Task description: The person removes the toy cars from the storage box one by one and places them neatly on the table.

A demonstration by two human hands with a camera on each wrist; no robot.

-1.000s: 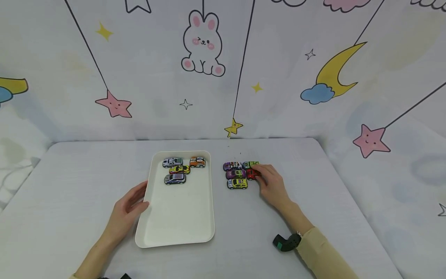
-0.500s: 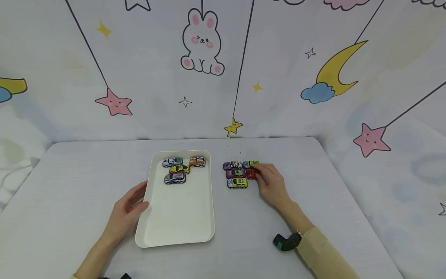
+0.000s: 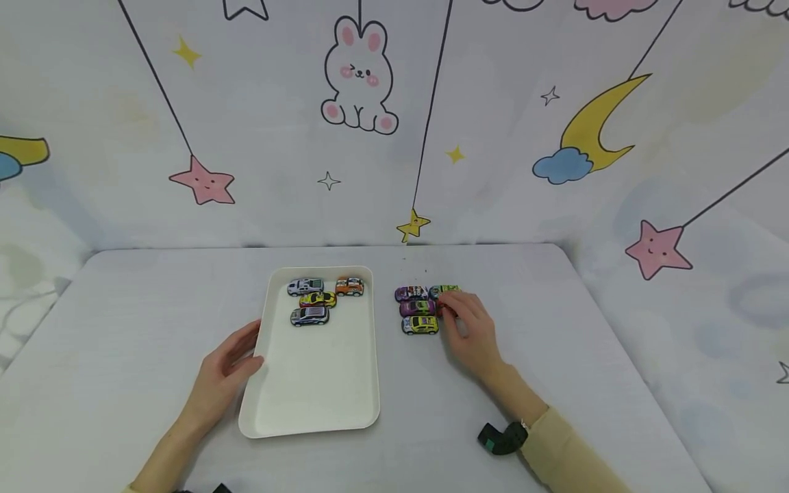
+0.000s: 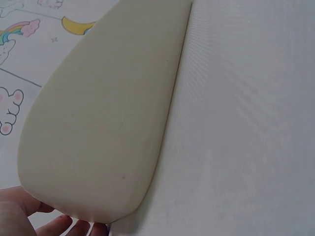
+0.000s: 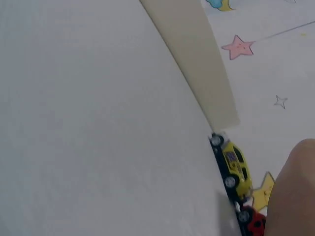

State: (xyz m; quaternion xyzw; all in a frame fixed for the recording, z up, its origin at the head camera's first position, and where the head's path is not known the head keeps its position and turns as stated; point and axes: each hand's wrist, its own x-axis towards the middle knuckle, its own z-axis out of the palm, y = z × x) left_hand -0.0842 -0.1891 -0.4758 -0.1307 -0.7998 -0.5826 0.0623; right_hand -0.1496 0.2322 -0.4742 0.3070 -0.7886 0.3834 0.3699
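A white tray (image 3: 314, 383) stands left of centre, and my left hand (image 3: 218, 376) holds its left side, thumb at the rim. In the left wrist view, the fingertips (image 4: 81, 227) curl against the tray's edge. To the right of the tray, my right hand (image 3: 473, 335) pinches a red toy car (image 5: 257, 225), mostly covered by the fingers. Close beside it are a yellow toy car (image 3: 420, 325), a purple toy car (image 3: 418, 308), a purple-and-white toy car (image 3: 411, 294) and a green toy car (image 3: 444, 290).
Inside the tray's far end sit a silver toy car (image 3: 305, 287), an orange toy car (image 3: 349, 286), a yellow-and-red toy car (image 3: 318, 299) and a striped grey toy car (image 3: 309, 315). A patterned cloth wall (image 3: 271, 137) rises behind the white table (image 3: 148, 294).
My right hand has shifted slightly left, its fingers now covering most of the red toy car, which sits against the purple one. The left hand and tray stay put.
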